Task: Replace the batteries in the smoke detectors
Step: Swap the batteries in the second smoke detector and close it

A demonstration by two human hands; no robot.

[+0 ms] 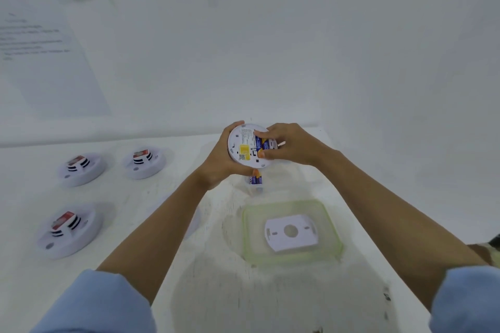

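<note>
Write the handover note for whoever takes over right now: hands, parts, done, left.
Left hand grips the smoke detector, back side up.
Right hand pinches the batteries in its open bay.
A spare battery stands in a small clear cup just beneath.
Back plate lies in the green tray.
Done: plate off.
Left: finish this swap, refit the plate, then likely the three other detectors at left.

One cam only, head-worn, wide-angle, looking fwd & down, close over the table [121, 197] in lower frame; wall [297, 48] straight ahead fills upper half.
</note>
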